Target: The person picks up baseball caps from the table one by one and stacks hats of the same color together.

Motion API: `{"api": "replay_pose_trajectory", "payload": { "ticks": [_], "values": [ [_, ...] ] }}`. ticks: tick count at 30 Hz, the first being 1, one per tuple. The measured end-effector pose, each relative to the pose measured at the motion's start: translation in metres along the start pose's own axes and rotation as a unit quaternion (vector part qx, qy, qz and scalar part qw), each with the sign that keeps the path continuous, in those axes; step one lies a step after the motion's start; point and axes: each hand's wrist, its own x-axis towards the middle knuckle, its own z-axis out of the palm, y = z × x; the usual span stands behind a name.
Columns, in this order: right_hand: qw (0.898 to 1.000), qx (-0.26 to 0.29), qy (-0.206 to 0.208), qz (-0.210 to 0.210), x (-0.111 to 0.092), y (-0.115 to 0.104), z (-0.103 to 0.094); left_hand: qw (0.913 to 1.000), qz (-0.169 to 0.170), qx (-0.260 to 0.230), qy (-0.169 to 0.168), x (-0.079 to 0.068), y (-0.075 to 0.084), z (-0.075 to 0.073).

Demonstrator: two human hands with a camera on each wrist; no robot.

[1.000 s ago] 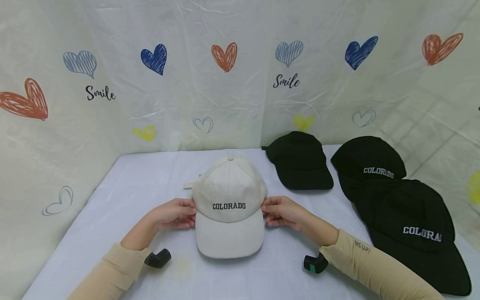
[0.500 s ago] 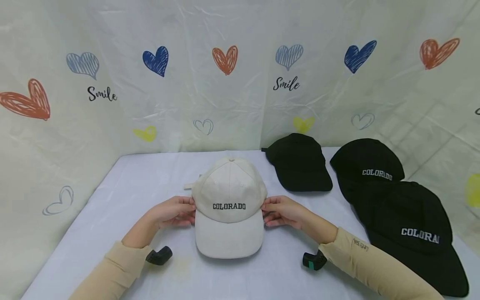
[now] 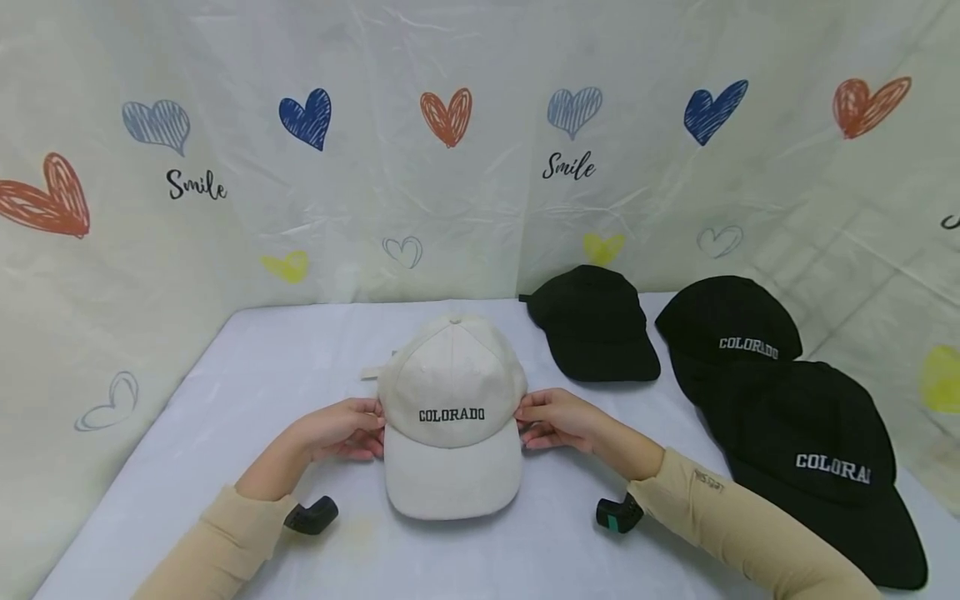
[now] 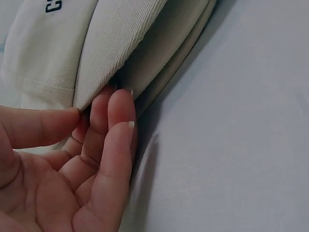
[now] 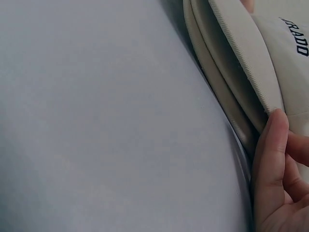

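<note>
A cream baseball cap (image 3: pixel 452 375) with COLORADO in dark letters sits at the middle of the table, brim toward me. Below its brim, the wrist views reveal further cream brims (image 4: pixel 166 70) stacked underneath. My left hand (image 3: pixel 341 429) pinches the left corner where brim meets crown, thumb on top and fingers tucked under the upper brim. On the opposite corner, my right hand (image 3: pixel 558 419) grips the same cap (image 5: pixel 256 63) between thumb and fingers. How far the fingers reach between the layers is partly hidden.
Three black caps lie to the right: a plain-looking one (image 3: pixel 596 325) at the back, then two overlapping ones with white lettering, one farther (image 3: pixel 727 312) and one nearer (image 3: pixel 810 425). A white cloth covers the table (image 3: pixel 285 350). A printed curtain (image 3: pixel 345 192) hangs behind.
The head view has shifted slightly. Both hands keep their hold at the sides of the cream cap, which has not visibly moved on the table.
</note>
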Motion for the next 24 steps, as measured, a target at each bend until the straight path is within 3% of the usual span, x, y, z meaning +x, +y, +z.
{"api": "replay_pose_trajectory", "payload": {
  "ticks": [8,16,24],
  "values": [
    [1.000,-0.014,0.009,0.004,0.003,-0.001,0.000,1.0000,-0.002,-0.004,0.002,-0.001,-0.002,0.001],
    [0.998,-0.056,0.028,-0.012,0.002,-0.003,-0.002,0.9992,0.012,0.005,0.037,-0.006,0.001,0.007],
    [0.994,-0.097,0.025,-0.043,-0.008,-0.006,-0.006,0.9946,0.030,0.062,0.078,-0.022,0.010,0.007]
  ]
}}
